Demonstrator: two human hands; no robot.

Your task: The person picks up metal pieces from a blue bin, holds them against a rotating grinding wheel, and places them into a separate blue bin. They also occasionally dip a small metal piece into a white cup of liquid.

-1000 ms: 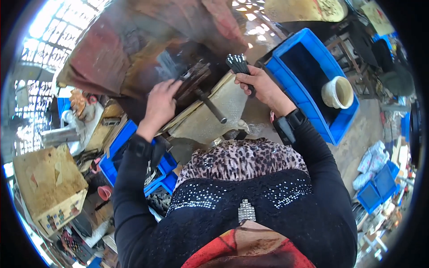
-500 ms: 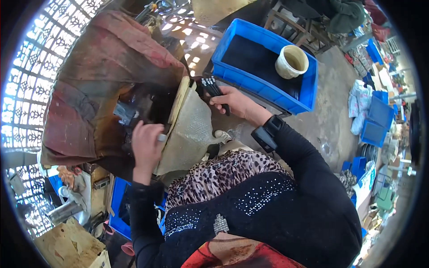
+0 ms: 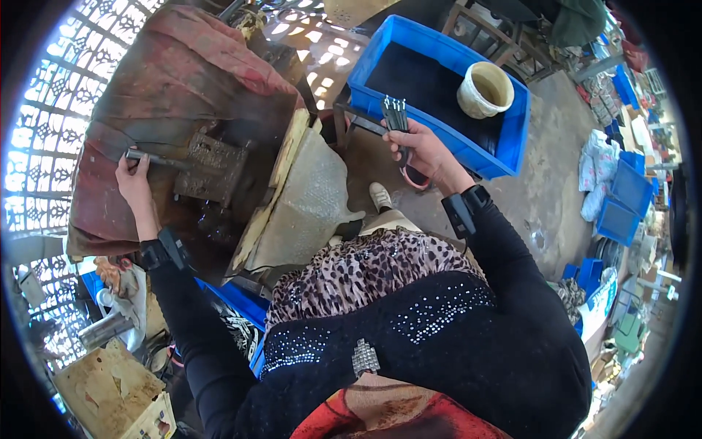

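Right hand (image 3: pixel 423 148): fingers pinch bundle of slim black rods (image 3: pixel 395 114), before near edge of blue crate (image 3: pixel 468 155); likely light, stiff, slippery (best held mid-length). Left hand (image 3: pixel 134 183): fingers wrap end of metal bar (image 3: pixel 170 162), near left edge of red cloth (image 3: pixel 186 62); likely rigid, heavy.

1. Left of the frame, the left hand's (image 3: pixel 134 186) fingers hide part of the metal rod (image 3: pixel 168 162).
2. The metal block (image 3: pixel 210 170) is blurred and shadowed; its surface detail is unclear.
3. Upper centre, the right hand (image 3: pixel 420 150) covers the middle of the bundle of dark strips (image 3: pixel 395 113), too tightly packed to count.
4. Upper right, the pail (image 3: pixel 479 99) hides part of the blue tray's (image 3: pixel 431 135) floor.
5. The lower edge cuts off the red scarf (image 3: pixel 409 417).
6. Far-right clutter is too small to tell.
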